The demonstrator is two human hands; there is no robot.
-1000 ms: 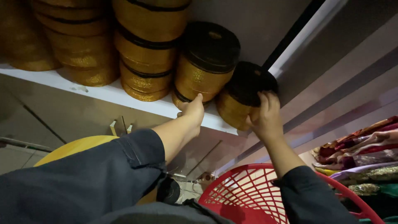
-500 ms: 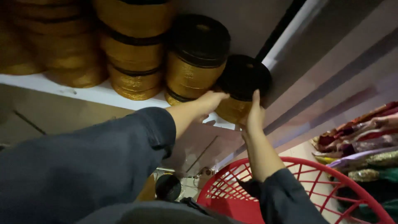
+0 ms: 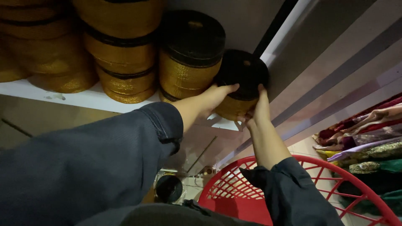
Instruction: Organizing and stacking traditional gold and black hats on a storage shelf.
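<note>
Both my hands grip one gold ribbon roll with a black end cap (image 3: 242,79) at the right end of a white shelf (image 3: 83,99). My left hand (image 3: 215,97) wraps its left side and my right hand (image 3: 259,109) holds its lower right side. The roll lies tilted against the grey wall. Just left of it stands a stack of two gold rolls with a black top (image 3: 189,58). Dark sleeves cover both my forearms.
More gold rolls (image 3: 121,54) are stacked along the shelf to the left. A red plastic basket (image 3: 335,184) sits below my right arm. Folded embroidered fabrics (image 3: 364,138) lie at the right. A small black roll (image 3: 169,188) lies on the floor below.
My left hand has shifted right from the stacked rolls onto the rightmost roll, so both hands now hold it. The view has moved closer to the shelf.
</note>
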